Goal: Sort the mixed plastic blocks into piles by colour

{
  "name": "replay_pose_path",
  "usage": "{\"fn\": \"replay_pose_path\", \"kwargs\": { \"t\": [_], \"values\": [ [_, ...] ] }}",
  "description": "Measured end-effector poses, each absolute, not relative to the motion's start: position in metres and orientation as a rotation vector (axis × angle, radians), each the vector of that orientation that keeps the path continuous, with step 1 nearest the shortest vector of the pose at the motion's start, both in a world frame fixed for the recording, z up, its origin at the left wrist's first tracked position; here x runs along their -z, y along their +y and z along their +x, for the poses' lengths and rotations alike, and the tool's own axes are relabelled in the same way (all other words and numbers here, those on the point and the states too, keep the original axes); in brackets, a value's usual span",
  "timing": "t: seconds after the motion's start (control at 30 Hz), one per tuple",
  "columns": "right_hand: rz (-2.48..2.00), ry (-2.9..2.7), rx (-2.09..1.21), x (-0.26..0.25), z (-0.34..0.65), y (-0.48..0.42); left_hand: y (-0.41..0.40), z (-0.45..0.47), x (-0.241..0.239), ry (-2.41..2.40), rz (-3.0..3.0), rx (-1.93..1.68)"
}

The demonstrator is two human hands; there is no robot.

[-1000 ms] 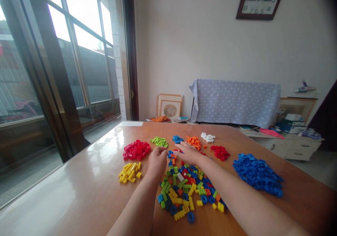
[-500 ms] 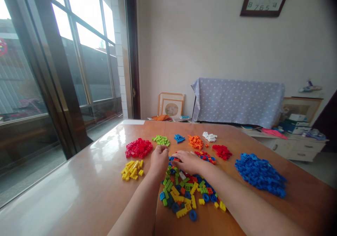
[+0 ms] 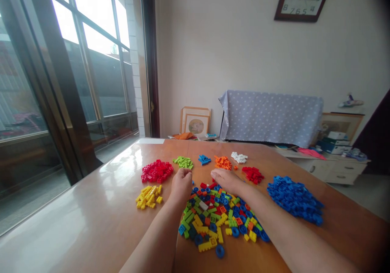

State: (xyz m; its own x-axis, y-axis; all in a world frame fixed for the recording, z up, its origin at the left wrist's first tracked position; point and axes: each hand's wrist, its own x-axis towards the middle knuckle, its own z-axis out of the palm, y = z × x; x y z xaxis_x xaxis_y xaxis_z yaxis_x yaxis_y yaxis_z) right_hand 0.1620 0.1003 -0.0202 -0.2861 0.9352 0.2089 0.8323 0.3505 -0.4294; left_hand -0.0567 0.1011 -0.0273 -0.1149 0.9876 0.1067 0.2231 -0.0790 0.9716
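My left hand (image 3: 182,182) is curled closed over the left far edge of the mixed toy brick pile (image 3: 210,220), just in front of the lime green bricks (image 3: 183,162). Whatever its fingers hold is hidden. At the far side of the mixed pile, my right hand (image 3: 226,179) points leftward with its fingers drawn together, in front of the orange bricks (image 3: 223,163). Its fingertips are partly hidden, so I cannot make out what is in them. Yellow, green, red and blue bricks and blue wheel-like rings lie jumbled between my forearms.
Around the mixed pile on the wooden table (image 3: 100,220) lie yellow bricks (image 3: 148,196), pinkish-red bricks (image 3: 157,171), small blue pieces (image 3: 204,159), white pieces (image 3: 239,157), red pieces (image 3: 252,175) and a large blue heap (image 3: 294,200). A cloth-covered object (image 3: 271,116) stands beyond.
My right hand has lifted from the mixed pile towards its far side, uncovering more bricks, and its fingers have drawn together. My left hand stays closed in nearly the same place. The view shifted slightly.
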Motion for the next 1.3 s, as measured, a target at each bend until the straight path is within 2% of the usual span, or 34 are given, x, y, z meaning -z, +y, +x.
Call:
{"fn": "replay_pose_path", "kwargs": {
  "t": [0.17,0.4,0.7,1.3],
  "values": [
    [-1.660,-2.333,-0.283,0.031,0.171,0.116,0.103,-0.056,0.029,1.423,1.395,-1.223],
    [-1.635,-2.358,-0.311,0.034,0.167,0.088,0.098,-0.057,0.021,1.452,1.398,-1.208],
    [-1.887,-1.908,-0.096,0.032,0.223,0.113,0.092,-0.057,0.015,1.438,1.395,-1.205],
    [-1.945,-1.941,-0.172,0.041,0.226,0.111,0.086,-0.056,0.010,1.429,1.408,-1.201]
  ]
}}
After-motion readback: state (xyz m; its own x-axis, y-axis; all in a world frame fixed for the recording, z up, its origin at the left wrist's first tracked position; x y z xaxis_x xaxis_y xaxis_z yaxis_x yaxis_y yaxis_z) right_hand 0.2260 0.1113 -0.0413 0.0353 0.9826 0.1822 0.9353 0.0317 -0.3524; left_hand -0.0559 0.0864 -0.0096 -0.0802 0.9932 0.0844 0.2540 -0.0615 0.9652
